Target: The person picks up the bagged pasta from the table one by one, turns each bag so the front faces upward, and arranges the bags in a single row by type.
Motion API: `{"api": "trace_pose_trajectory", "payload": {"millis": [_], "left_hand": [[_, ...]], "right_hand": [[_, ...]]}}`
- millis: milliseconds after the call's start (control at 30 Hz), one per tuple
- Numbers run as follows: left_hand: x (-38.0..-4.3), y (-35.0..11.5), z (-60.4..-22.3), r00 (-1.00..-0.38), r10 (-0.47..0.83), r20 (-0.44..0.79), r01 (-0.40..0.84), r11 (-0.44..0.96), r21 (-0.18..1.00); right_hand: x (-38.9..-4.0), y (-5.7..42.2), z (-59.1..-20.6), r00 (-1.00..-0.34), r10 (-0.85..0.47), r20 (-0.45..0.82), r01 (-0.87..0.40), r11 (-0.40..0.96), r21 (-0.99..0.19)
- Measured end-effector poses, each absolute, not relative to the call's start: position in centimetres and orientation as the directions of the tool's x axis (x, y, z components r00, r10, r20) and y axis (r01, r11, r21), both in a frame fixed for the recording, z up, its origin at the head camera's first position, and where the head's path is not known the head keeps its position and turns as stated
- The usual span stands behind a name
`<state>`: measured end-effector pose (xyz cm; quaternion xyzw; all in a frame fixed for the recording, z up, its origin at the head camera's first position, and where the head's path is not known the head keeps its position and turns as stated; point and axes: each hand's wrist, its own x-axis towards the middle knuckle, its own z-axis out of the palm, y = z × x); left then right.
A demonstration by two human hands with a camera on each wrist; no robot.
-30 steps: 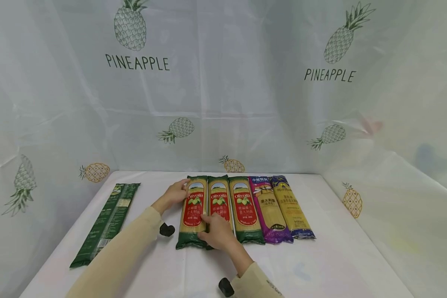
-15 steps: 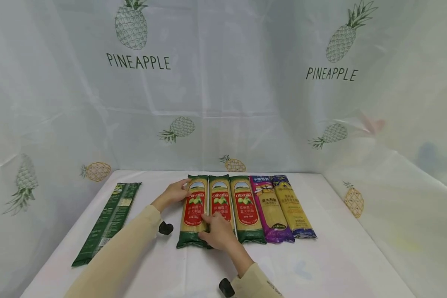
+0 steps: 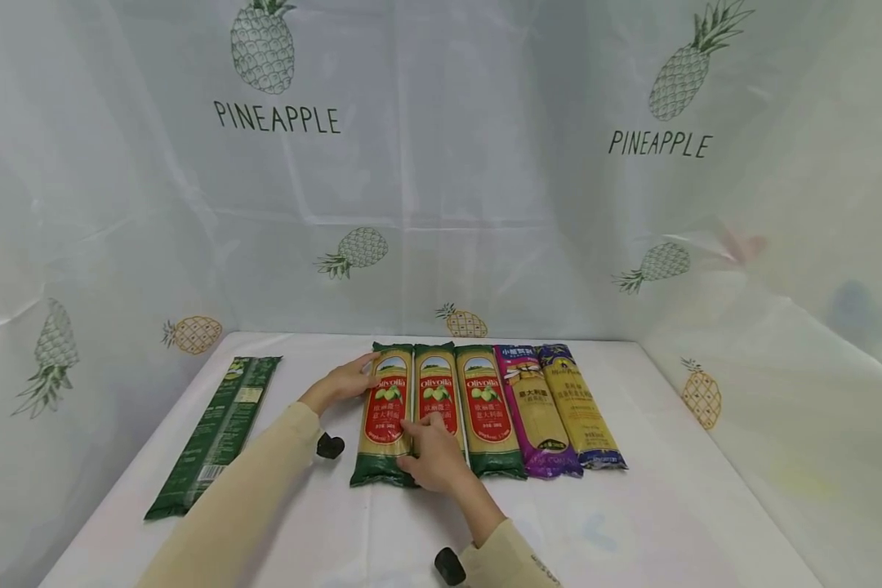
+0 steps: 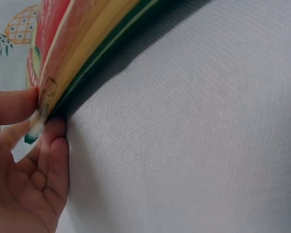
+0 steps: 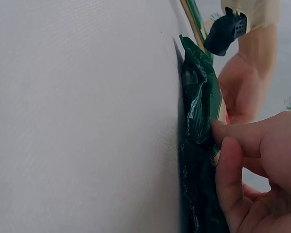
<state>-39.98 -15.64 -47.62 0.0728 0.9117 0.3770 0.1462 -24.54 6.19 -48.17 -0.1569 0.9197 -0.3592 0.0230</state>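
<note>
Olivoilà spaghetti packs with red labels and green ends lie side by side, face up. At the leftmost spaghetti pack, my left hand pinches the upper left edge; in the left wrist view its thumb is on the top face and its fingers are tucked by the underside. My right hand reaches over the middle pack, thumb and fingertips at the leftmost pack's lower right edge. In the right wrist view, those fingertips pinch close by the crinkled green end. The third Olivoilà pack lies right of them.
Farther right lie a purple spaghetti pack and a yellow-and-blue one, slightly slanted. A green pack lies back side up at the left of the white-covered table. A pineapple-print curtain hangs behind.
The head view has shifted slightly. Both hands keep their places on the leftmost spaghetti pack, and the row of packs stays as it was.
</note>
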Motion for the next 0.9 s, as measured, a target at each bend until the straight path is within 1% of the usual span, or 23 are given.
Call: {"api": "trace_pose_trajectory", "payload": {"millis": [267, 467, 733, 900], "left_hand": [[-40.9, -16.1, -48.6, -0.940, 0.241, -0.241, -0.013, 0.680, 0.733], [-41.2, -16.2, -48.6, -0.938, 0.234, -0.257, -0.036, 0.670, 0.741], [-40.7, -16.5, -48.1, -0.935, 0.238, -0.263, -0.047, 0.653, 0.756], [-40.3, -16.7, -47.9, -0.933, 0.230, -0.275, -0.063, 0.651, 0.756]], "right_hand": [[-24.5, 6.4, -48.1, -0.942, -0.325, 0.078, -0.289, 0.675, -0.679], [-24.6, 6.8, -48.2, -0.943, -0.327, 0.055, -0.264, 0.639, -0.722], [-24.4, 6.9, -48.1, -0.938, -0.336, 0.085, -0.299, 0.662, -0.687], [-23.9, 6.7, -48.0, -0.933, -0.349, 0.085, -0.306, 0.649, -0.696]]}}
